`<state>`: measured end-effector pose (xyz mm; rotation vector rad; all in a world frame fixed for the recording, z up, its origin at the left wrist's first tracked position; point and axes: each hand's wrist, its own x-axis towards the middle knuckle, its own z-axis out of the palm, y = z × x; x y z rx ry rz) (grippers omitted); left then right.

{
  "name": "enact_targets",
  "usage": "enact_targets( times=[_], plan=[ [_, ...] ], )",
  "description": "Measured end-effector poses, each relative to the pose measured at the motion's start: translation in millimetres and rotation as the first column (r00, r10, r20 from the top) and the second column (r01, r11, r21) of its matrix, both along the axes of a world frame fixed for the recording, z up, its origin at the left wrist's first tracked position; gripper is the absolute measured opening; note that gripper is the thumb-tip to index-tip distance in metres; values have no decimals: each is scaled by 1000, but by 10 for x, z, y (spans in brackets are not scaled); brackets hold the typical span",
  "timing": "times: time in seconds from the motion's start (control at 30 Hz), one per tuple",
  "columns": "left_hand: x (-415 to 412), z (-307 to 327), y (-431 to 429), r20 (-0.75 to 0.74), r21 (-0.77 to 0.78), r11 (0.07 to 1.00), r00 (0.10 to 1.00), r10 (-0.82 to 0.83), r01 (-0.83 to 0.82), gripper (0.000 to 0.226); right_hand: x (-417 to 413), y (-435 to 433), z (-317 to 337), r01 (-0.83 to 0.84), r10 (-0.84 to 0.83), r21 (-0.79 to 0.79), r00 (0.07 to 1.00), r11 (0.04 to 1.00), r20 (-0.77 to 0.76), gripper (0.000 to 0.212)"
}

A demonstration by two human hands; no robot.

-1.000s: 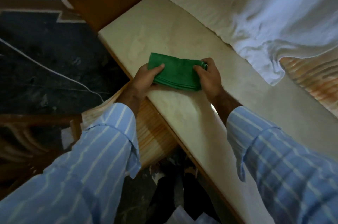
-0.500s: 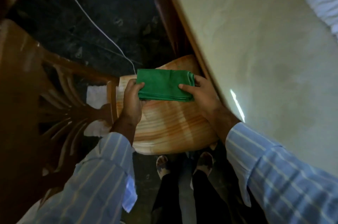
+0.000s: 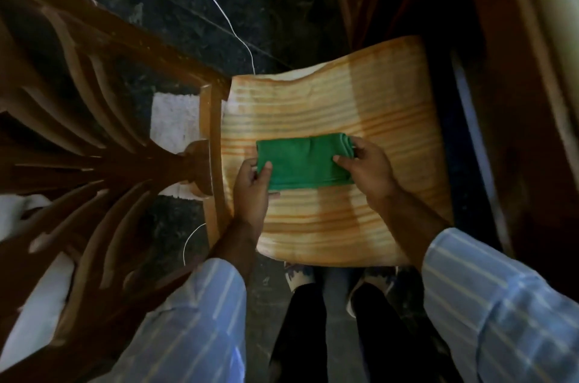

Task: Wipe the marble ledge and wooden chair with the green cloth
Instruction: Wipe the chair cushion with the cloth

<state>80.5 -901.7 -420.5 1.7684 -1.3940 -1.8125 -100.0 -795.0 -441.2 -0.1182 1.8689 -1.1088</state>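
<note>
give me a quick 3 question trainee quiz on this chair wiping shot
1. True or false: the green cloth lies folded on the wooden chair seat.
2. Which hands grip the cloth? A) left only B) right only C) both
3. Fill in: a thin white ____ crosses the dark floor behind the seat.

Key
1. True.
2. C: the left hand pinches one end and the right hand the other.
3. Cord.

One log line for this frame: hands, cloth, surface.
left hand: grips cloth's left end | right hand: grips right end | green cloth: folded, over chair seat | marble ledge: out of view
</note>
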Motion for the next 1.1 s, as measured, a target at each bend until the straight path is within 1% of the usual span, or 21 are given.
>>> enact_targets(
  times=[0.07, 0.17, 0.23, 0.27, 0.3, 0.33, 0.37, 0.4, 0.43, 0.47, 0.5, 0.53, 0.57, 0.6, 0.63, 0.7, 0.77, 0.83, 0.9, 1.0, 1.1],
  plan=[
    [-139, -142, -298, -9, -54, 998, 999, -37, 36, 6, -119, -250, -107, 6, -8, -27, 999, 1000, -46, 45],
    [-334, -406, -731, 10, -178, 975, 991, -133, 132, 1, -282, -553, -256, 66, -69, -68, 997, 995, -45, 48],
    [-462, -560, -957, 111, -260, 934, 969, -222, 244, 12, -369, -653, -337, 100, -104, -84, 993, 991, -48, 46],
    [-517, -621, -1035, 203, -310, 897, 944, -261, 315, 18, -396, -648, -395, 84, -92, -81, 990, 993, -104, 43],
    [-544, -676, -1094, 324, -369, 841, 903, -282, 395, 24, -423, -599, -449, 25, -36, -48, 971, 999, -237, 41],
    [-558, -733, -1129, 459, -432, 757, 842, -284, 490, 33, -437, -507, -515, -60, 71, 39, 907, 997, -414, 42],
    [-556, -782, -1135, 583, -485, 645, 768, -266, 591, 44, -449, -371, -599, -141, 210, 164, 801, 976, -560, 51],
    [-554, -801, -1114, 663, -521, 516, 703, -258, 680, 56, -451, -213, -680, -184, 339, 299, 689, 937, -640, 62],
    [-558, -811, -1070, 693, -533, 398, 655, -300, 746, 64, -444, -39, -760, -195, 436, 404, 587, 894, -682, 67],
    [-576, -823, -1013, 698, -520, 297, 599, -393, 801, 70, -426, 135, -842, -193, 504, 474, 473, 859, -723, 68],
    [-600, -864, -961, 702, -480, 201, 511, -496, 854, 74, -388, 282, -920, -199, 558, 522, 352, 829, -752, 66],
    [-630, -915, -912, 724, -418, 102, 399, -563, 903, 78, -360, 395, -980, -206, 593, 557, 247, 805, -766, 65],
    [-653, -986, -870, 748, -360, 24, 304, -590, 933, 80, -339, 471, -1027, -216, 606, 570, 182, 793, -774, 65],
    [-670, -1048, -846, 765, -327, -16, 255, -591, 945, 80, -332, 506, -1057, -219, 605, 570, 155, 792, -781, 65],
    [-681, -1095, -848, 778, -319, -23, 248, -577, 948, 79, -327, 500, -1060, -210, 599, 567, 148, 797, -787, 65],
    [-721, -1162, -860, 798, -330, -10, 273, -537, 944, 80, -330, 479, -1069, -186, 592, 565, 150, 804, -792, 65],
    [-754, -1208, -860, 824, -326, -14, 277, -495, 945, 79, -331, 483, -1105, -172, 593, 570, 150, 804, -791, 66],
    [-784, -1229, -837, 841, -328, -12, 286, -459, 945, 69, -315, 499, -1120, -161, 587, 567, 136, 808, -798, 66],
    [-843, -1204, -826, 833, -336, 31, 312, -457, 941, 60, -318, 491, -1118, -152, 588, 571, 123, 807, -799, 66],
    [-870, -1161, -747, 799, -343, 95, 343, -494, 935, 55, -307, 486, -1139, -136, 590, 576, 107, 806, -800, 66],
    [-658, -1104, -384, 811, -337, 78, 331, -482, 938, 54, -298, 492, -1141, -132, 580, 568, 93, 813, -809, 65]
  ],
)
